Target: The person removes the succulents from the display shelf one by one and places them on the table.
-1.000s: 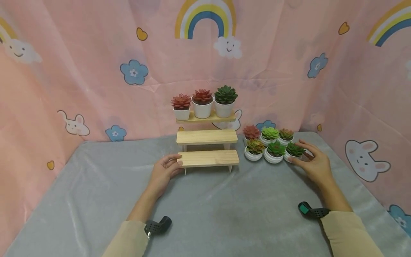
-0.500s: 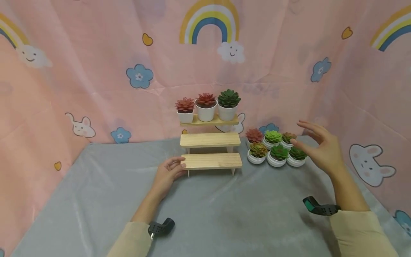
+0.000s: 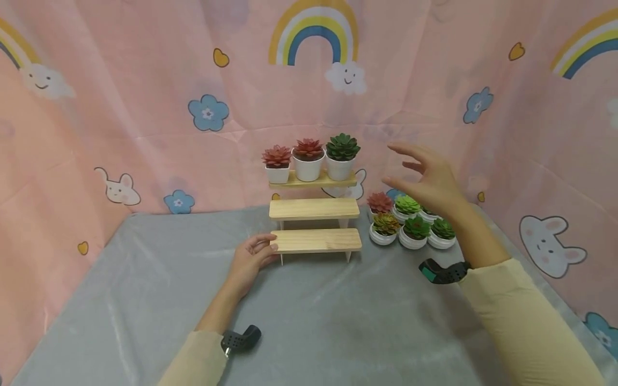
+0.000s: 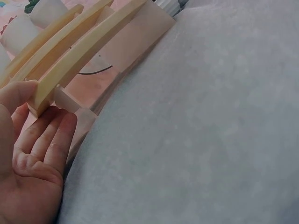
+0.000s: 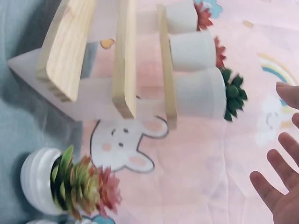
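Observation:
A three-tier wooden display stand (image 3: 318, 241) with clear side supports stands at the back of the table. My left hand (image 3: 247, 265) pinches the left end of its lowest board, thumb above and fingers below, as the left wrist view shows. On the top board sit two red succulents (image 3: 308, 149) and a dark green succulent (image 3: 343, 147) in white pots. My right hand (image 3: 432, 179) hovers in the air right of the stand, fingers spread and holding nothing. Below it are several small potted succulents (image 3: 416, 228); the hand and wrist partly cover those at the back right.
A grey cloth (image 3: 338, 321) covers the table. Pink printed curtain (image 3: 145, 107) hangs close behind the stand and along the right side. In the right wrist view, a yellow-green succulent (image 5: 77, 186) in a white ribbed pot lies near the stand's right end.
My right hand has let go of the front-right small succulent, risen, and moved left toward the stand. That pot stays in the group. My left hand keeps its hold on the lowest board.

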{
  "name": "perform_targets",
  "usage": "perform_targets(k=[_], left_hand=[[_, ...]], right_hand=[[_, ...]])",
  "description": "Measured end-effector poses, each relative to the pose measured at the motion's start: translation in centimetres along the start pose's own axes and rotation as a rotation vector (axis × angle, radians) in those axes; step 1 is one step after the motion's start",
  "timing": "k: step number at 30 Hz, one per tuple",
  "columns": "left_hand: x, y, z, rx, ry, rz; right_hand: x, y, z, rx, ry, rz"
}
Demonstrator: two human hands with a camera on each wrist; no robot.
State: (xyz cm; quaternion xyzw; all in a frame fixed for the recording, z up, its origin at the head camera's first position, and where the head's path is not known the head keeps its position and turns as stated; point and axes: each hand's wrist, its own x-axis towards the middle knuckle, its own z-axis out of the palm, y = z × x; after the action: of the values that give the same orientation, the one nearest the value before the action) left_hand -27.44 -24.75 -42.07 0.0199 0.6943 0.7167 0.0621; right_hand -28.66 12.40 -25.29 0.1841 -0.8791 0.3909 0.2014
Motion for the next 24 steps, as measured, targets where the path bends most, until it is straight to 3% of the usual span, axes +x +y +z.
perform_targets(k=[7,13,19,24], left_hand=[[0.1,-0.1,-0.2,0.01,0.002,-0.001],[0.2,-0.3,-0.2,0.017,0.0,-0.003],[0.1,-0.3,-0.1,0.017,0.001,0.0],[0.2,-0.2,-0.1,0.007,-0.002,0.002]], right_hand=[[3.5,-0.5,2.8,0.02,-0.069,-0.029],[5.9,-0.8,4.9,0.005,-0.076,-0.019],[7.1,-0.6,6.5,-0.021,-0.08,0.011],[7.1,0.0,7.9,0.046,-0.069,0.078]])
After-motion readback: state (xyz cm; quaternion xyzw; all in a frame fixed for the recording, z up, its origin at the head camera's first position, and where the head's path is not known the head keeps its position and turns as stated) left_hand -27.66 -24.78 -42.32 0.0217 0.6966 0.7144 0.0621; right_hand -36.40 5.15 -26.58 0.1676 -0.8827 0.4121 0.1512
